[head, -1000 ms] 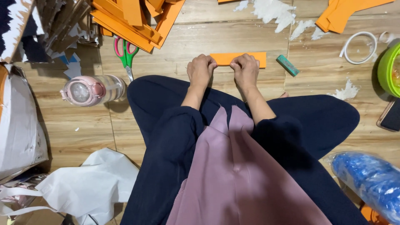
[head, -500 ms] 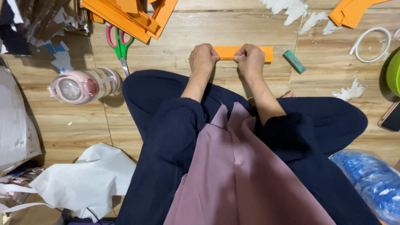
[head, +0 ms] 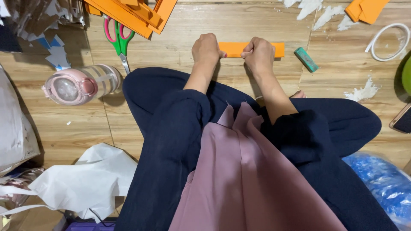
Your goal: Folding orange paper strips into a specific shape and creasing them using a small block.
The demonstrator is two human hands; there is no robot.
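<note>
Orange strip [head: 250, 49] w/ both fists now curled on it, same spot.

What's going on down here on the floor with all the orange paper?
A person sits cross-legged on a wooden floor and presses both fists onto a folded orange paper strip lying flat in front of them. The left hand holds down its left end and the right hand bears on its middle. Scissors with pink and green handles, a stack of orange sheets, a pink-lidded bottle on its side and a small green block lie around, untouched.
</note>
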